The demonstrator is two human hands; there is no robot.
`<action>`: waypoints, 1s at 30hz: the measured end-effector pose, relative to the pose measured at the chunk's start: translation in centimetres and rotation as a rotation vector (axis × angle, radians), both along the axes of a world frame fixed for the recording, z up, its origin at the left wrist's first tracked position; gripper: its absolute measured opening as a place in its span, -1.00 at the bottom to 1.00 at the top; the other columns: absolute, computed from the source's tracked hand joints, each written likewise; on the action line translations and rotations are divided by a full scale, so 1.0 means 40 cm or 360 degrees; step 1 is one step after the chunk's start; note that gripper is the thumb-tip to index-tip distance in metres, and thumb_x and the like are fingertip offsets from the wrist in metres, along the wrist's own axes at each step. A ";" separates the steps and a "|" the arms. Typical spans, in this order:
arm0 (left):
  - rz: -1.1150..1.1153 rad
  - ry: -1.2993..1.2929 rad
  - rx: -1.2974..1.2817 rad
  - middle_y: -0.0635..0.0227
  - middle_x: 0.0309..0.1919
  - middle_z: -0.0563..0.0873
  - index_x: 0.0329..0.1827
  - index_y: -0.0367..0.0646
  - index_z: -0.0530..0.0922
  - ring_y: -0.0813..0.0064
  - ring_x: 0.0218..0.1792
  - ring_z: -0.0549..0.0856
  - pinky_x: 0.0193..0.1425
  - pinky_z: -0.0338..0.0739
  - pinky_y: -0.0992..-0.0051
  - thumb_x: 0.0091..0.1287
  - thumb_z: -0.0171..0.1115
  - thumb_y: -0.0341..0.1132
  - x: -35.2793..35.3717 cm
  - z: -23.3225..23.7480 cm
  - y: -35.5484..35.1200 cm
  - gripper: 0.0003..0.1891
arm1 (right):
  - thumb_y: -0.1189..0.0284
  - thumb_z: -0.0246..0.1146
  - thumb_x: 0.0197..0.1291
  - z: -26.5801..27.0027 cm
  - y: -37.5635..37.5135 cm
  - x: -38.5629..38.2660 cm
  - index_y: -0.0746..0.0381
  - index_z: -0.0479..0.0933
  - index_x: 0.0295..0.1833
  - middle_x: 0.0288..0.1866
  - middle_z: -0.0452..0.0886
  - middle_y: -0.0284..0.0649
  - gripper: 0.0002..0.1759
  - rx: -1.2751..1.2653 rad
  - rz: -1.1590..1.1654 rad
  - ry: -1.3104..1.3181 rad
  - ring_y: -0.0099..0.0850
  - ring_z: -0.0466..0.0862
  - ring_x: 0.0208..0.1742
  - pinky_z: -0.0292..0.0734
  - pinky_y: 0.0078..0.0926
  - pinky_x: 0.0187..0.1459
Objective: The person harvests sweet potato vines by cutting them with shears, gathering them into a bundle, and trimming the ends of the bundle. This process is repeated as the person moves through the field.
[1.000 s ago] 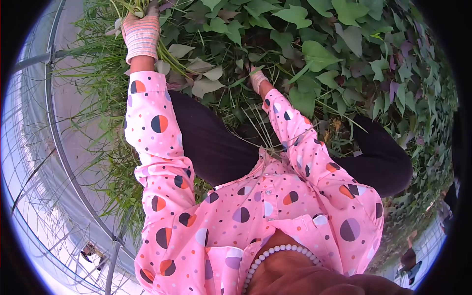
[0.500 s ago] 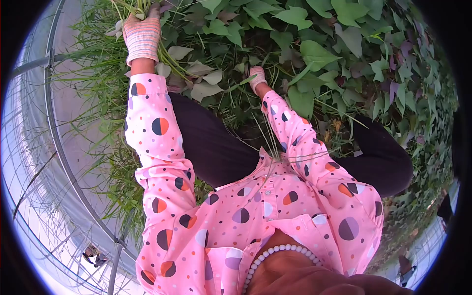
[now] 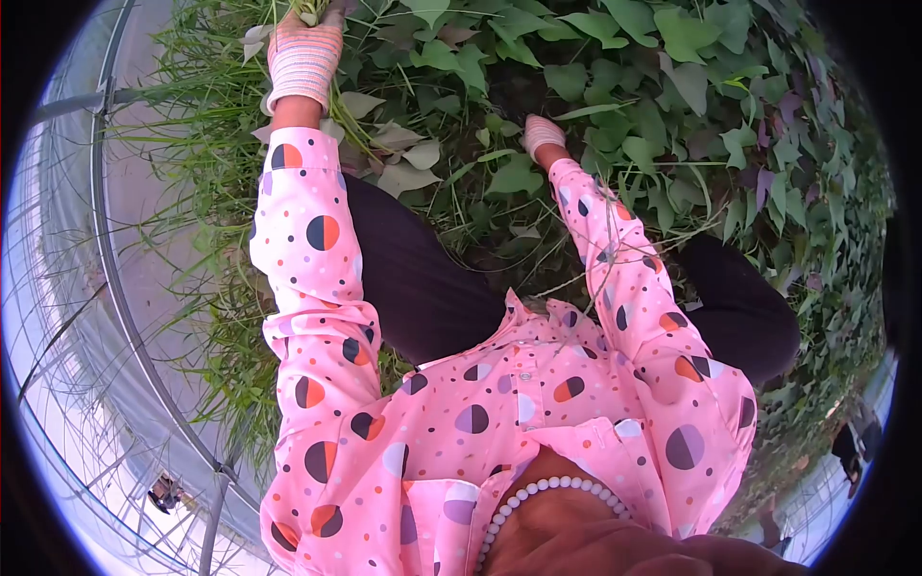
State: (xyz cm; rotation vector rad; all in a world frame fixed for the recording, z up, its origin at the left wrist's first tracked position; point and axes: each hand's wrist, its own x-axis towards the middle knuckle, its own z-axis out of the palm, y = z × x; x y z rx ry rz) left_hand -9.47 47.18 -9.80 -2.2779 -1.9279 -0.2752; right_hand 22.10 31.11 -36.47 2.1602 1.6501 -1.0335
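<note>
My left hand (image 3: pixel 305 56), in a striped glove with dark fingertips, is at the top left, closed round a bunch of green stems and leaves (image 3: pixel 309 12). Pale leaves (image 3: pixel 408 154) hang beside its wrist. My right hand (image 3: pixel 542 134), in a similar glove, reaches into the leafy vines (image 3: pixel 516 176) at the upper middle. Its fingers point into shade among dark stems, so what it touches or holds is hidden.
Broad-leaved vines (image 3: pixel 730 86) spread over the right side. Tall grass (image 3: pixel 211 125) grows at the left beside a pale strip (image 3: pixel 144 211) and a curved metal frame (image 3: pixel 115 269). My dark-trousered legs (image 3: pixel 413 269) bend amid the plants. Small figures show at the lower edges.
My left hand has moved slightly right and up with the stems. My right hand has shifted right and a little up among the leaves. Thin stalks near my right sleeve have moved right.
</note>
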 end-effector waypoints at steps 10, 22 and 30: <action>-0.0059 -0.0867 -0.0558 0.20 -0.31 0.74 -0.02 -0.18 0.60 0.22 -0.28 0.67 -0.08 0.55 0.38 0.32 0.20 -0.05 0.025 -0.012 -0.018 -0.62 | 0.17 0.32 0.04 0.103 -0.078 0.148 0.27 0.63 -0.12 -0.34 0.70 -0.10 -0.59 0.0149 -0.0126 0.0667 -0.24 0.67 -0.36 0.55 -0.35 -0.25; -0.0604 -0.0894 -0.1256 0.38 -0.28 0.70 0.11 -0.16 0.60 0.56 -0.29 0.59 -0.06 0.52 0.46 0.10 0.44 0.06 0.229 0.058 -0.157 -0.39 | 0.34 0.27 0.11 0.418 -0.116 0.025 0.19 0.47 -0.46 -0.66 0.36 -0.45 -0.80 0.0402 -0.1190 0.2333 -0.64 0.30 -0.66 0.11 -0.62 -0.61; -0.0755 -0.1534 -0.1486 0.39 -0.25 0.71 0.05 -0.20 0.62 0.58 -0.22 0.63 -0.07 0.54 0.50 0.08 0.49 -0.09 0.326 0.102 -0.219 -0.48 | 0.25 0.38 0.08 0.569 -0.063 -0.135 0.19 0.54 -0.28 -0.59 0.49 -0.41 -0.74 0.0571 -0.1451 0.2377 -0.59 0.42 -0.65 0.23 -0.64 -0.65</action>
